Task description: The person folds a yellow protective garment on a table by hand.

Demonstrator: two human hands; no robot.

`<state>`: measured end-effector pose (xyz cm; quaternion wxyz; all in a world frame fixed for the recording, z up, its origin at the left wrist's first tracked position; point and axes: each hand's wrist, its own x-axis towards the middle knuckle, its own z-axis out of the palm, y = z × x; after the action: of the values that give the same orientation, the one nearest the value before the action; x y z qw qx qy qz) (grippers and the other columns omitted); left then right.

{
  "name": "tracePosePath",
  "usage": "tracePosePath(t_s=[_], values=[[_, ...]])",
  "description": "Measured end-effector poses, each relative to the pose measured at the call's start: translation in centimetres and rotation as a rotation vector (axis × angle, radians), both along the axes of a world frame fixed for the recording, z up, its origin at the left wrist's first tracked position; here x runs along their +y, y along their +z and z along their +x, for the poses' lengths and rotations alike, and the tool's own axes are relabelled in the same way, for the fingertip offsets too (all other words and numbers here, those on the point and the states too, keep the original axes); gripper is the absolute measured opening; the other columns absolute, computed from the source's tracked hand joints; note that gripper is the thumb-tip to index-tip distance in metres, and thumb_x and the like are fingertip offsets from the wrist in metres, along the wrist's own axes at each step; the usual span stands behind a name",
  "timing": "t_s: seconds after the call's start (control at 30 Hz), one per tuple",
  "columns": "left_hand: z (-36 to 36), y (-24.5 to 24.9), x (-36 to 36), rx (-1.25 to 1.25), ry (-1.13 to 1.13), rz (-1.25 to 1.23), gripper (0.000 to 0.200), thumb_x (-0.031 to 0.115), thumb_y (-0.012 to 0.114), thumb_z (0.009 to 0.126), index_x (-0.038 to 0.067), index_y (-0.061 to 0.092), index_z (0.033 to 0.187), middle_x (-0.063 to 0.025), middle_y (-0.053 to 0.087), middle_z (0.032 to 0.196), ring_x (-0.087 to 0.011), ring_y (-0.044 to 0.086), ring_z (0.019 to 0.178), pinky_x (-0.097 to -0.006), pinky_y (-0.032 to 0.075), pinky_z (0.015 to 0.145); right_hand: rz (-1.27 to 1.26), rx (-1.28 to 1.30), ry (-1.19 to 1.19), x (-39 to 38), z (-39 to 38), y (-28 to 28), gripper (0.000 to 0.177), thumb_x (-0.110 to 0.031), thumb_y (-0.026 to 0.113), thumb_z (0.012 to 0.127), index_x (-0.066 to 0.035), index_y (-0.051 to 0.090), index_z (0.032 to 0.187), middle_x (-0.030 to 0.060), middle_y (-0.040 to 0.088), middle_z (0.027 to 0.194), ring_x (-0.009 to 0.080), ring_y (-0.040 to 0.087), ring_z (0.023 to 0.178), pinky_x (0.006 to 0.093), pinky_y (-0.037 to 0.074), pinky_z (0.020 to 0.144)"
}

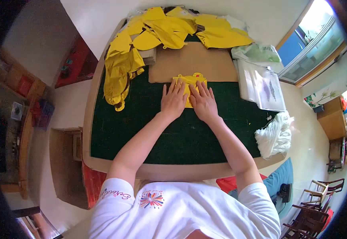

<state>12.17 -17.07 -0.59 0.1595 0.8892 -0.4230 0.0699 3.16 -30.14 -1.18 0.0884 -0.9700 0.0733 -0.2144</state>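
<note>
A folded yellow foil balloon (188, 104) lies flat on the dark green mat (173, 143), its far edge over the brown cardboard. My left hand (174, 100) rests palm down on the balloon's left part, fingers stretched out and slightly spread. On its right part lies my right hand (204, 102), also flat with fingers extended. The thumbs come close together near the balloon's middle. Much of the balloon is hidden under both hands. Neither hand grips anything.
More flat yellow foil balloons (169, 32) are heaped along the table's back and left. A cardboard sheet (193, 59) lies in front of them. Clear plastic bags (263, 85) and a bundle of white string (275, 135) lie at the right. An open carton (66, 167) stands left of the table.
</note>
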Motion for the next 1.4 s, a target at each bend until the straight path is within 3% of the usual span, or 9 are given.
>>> tracePosePath(t_s=[0.43, 0.53, 0.6, 0.63, 0.77, 0.83, 0.93, 1.1, 1.4], values=[[-0.1, 0.5, -0.1, 0.087, 0.056, 0.201, 0.057, 0.042, 0.031, 0.097, 0.013, 0.023, 0.146, -0.0043, 0.014, 0.155, -0.0191, 0.009, 0.143, -0.0568, 0.006, 0.112, -0.046, 0.057, -0.039, -0.2, -0.1, 0.0, 0.048, -0.033, 0.044, 0.095, -0.007, 0.043, 0.135, 0.0196, 0.035, 0.143, 0.0335, 0.029, 0.136, 0.0523, 0.024, 0.108], [0.0, 0.3, -0.1, 0.089, 0.055, 0.186, 0.058, 0.042, 0.030, 0.097, 0.013, 0.023, 0.146, -0.0039, 0.013, 0.155, -0.0188, 0.009, 0.143, -0.0572, 0.006, 0.112, -0.039, 0.029, -0.017, -0.6, -0.2, 0.3, 0.045, -0.027, 0.047, 0.094, -0.005, 0.045, 0.133, 0.0200, 0.037, 0.141, 0.0341, 0.032, 0.133, 0.0474, 0.027, 0.108], [0.0, 0.3, 0.0, 0.077, 0.052, 0.186, 0.058, 0.041, 0.032, 0.097, 0.014, 0.023, 0.146, -0.0044, 0.013, 0.155, -0.0195, 0.009, 0.143, -0.0572, 0.006, 0.112, 0.459, -0.194, -0.036, -2.1, -0.3, 0.2, 0.039, -0.015, 0.052, 0.091, -0.002, 0.050, 0.128, 0.0207, 0.043, 0.135, 0.0350, 0.039, 0.127, 0.0403, 0.032, 0.106], [-0.1, 0.5, 0.0, 0.064, 0.050, 0.188, 0.058, 0.041, 0.033, 0.097, 0.014, 0.023, 0.146, -0.0048, 0.014, 0.154, -0.0201, 0.010, 0.143, -0.0573, 0.007, 0.112, 0.387, -0.231, -0.104, -3.1, -0.5, 0.2, 0.037, -0.008, 0.055, 0.087, -0.002, 0.052, 0.123, 0.0199, 0.050, 0.126, 0.0353, 0.046, 0.118, 0.0392, 0.039, 0.100], [-0.4, 2.0, -0.1, 0.033, 0.057, 0.191, 0.057, 0.039, 0.036, 0.096, 0.013, 0.025, 0.146, -0.0070, 0.017, 0.153, -0.0222, 0.013, 0.142, -0.0574, 0.007, 0.111, 0.440, -0.219, -0.150, -4.3, -1.5, 0.3, 0.031, -0.006, 0.053, 0.086, -0.001, 0.057, 0.117, 0.0160, 0.055, 0.121, 0.0341, 0.049, 0.113, 0.0396, 0.041, 0.097], [0.2, 2.8, -0.1, -0.132, -0.091, 0.196, 0.056, 0.040, 0.040, 0.095, 0.014, 0.030, 0.144, -0.0097, 0.020, 0.152, -0.0239, 0.015, 0.142, -0.0570, 0.008, 0.111, 0.417, -0.203, -0.150, -4.3, -1.6, 0.2, 0.031, -0.005, 0.054, 0.085, -0.001, 0.058, 0.116, 0.0162, 0.054, 0.122, 0.0342, 0.049, 0.114, 0.0398, 0.041, 0.098], [1.3, 2.2, -0.9, -0.132, -0.269, 0.158, 0.057, 0.044, 0.039, 0.094, 0.016, 0.033, 0.143, -0.0106, 0.021, 0.151, -0.0245, 0.016, 0.141, -0.0552, 0.008, 0.112, 0.378, -0.169, -0.137, -4.2, -1.9, 0.1, 0.031, -0.005, 0.055, 0.085, -0.001, 0.059, 0.115, 0.0168, 0.053, 0.125, 0.0345, 0.048, 0.116, 0.0399, 0.041, 0.099], [1.6, 0.8, -1.3, 0.004, -0.250, 0.167, 0.059, 0.049, 0.038, 0.094, 0.018, 0.032, 0.143, -0.0107, 0.020, 0.152, -0.0258, 0.015, 0.142, -0.0515, 0.008, 0.113, 0.357, -0.069, -0.068, -4.8, -2.8, 0.8, 0.034, -0.006, 0.056, 0.086, -0.006, 0.060, 0.120, 0.0168, 0.049, 0.133, 0.0318, 0.041, 0.127, 0.0395, 0.036, 0.105], [1.3, 0.8, -1.4, 0.000, -0.197, 0.156, 0.062, 0.051, 0.038, 0.093, 0.017, 0.030, 0.144, -0.0116, 0.020, 0.152, -0.0281, 0.014, 0.142, -0.0513, 0.010, 0.113, 0.433, -0.074, -0.066, -4.5, -3.2, 1.7, 0.029, -0.014, 0.062, 0.083, -0.005, 0.063, 0.112, 0.0181, 0.053, 0.127, 0.0337, 0.047, 0.122, 0.0406, 0.039, 0.101]])
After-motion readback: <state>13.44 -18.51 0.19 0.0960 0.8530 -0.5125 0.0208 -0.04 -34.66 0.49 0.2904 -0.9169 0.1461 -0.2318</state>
